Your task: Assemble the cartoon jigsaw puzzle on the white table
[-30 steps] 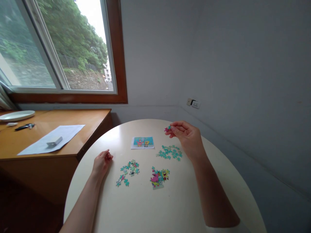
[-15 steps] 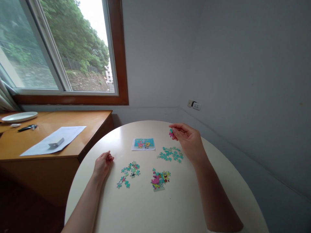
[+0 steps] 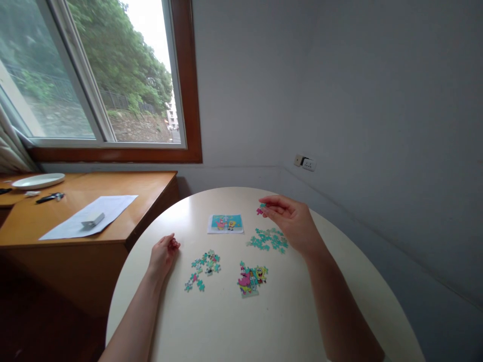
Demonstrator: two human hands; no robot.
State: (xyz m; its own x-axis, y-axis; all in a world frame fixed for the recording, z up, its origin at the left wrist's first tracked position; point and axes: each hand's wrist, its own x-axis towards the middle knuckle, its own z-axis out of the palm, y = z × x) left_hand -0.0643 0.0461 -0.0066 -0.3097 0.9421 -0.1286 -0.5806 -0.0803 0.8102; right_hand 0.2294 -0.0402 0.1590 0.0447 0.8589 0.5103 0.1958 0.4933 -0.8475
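Between the thumb and fingers of my right hand (image 3: 289, 216) is a pink and teal puzzle piece (image 3: 260, 209), raised above the far right of the round table. A spread of teal puzzle pieces (image 3: 267, 240) lies just below that hand. My left hand (image 3: 165, 251) rests on the table at the left with its fingers curled in, and I see nothing in them. To its right are mixed loose puzzle pieces (image 3: 207, 262). A partly joined puzzle (image 3: 251, 280) with a pink and a yellow cartoon figure sits near the middle. Beyond it lies a small reference picture (image 3: 225, 224).
The round white table (image 3: 211, 327) stands beside a wooden desk (image 3: 151, 193). On the desk are a white paper sheet (image 3: 68, 223), a small grey-white box (image 3: 92, 219), a white plate (image 3: 38, 181) and dark keys or tools (image 3: 50, 197). A wall socket (image 3: 309, 164) is behind.
My right hand has shifted slightly left and turned a little, with the puzzle piece still pinched. The view has moved slightly; my left hand keeps its place on the table.
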